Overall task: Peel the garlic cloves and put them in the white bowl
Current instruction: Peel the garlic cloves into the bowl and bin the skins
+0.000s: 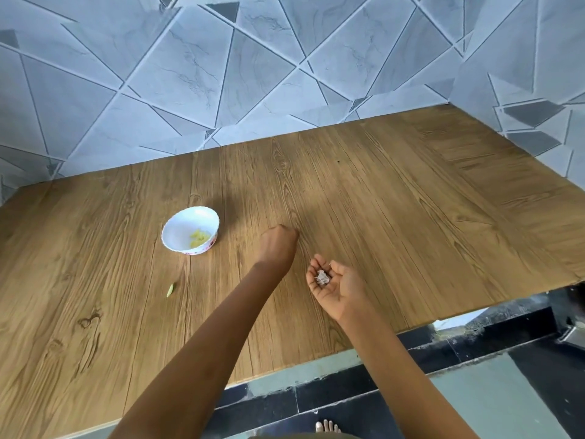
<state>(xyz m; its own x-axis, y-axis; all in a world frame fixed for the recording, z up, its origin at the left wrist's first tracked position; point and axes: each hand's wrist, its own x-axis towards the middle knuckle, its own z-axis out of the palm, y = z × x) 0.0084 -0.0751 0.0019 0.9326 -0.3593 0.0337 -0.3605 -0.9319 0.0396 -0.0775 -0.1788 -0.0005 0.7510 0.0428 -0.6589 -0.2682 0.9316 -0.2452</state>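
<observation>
Garlic skin [323,278] sits in the right grip [336,288], cupped open. The left grip [278,247] curls just beside it; I can't tell if it holds anything.

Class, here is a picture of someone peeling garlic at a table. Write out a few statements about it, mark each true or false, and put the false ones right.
1. The white bowl holds pale yellow pieces. True.
2. The right hand faces palm down. False: it is palm up, with papery scraps lying in it.
3. The left hand is inside the bowl. False: it is down at the table, to the right of the bowl and apart from it.
4. A small green piece lies on the table, nearer the person than the bowl. True.
</observation>
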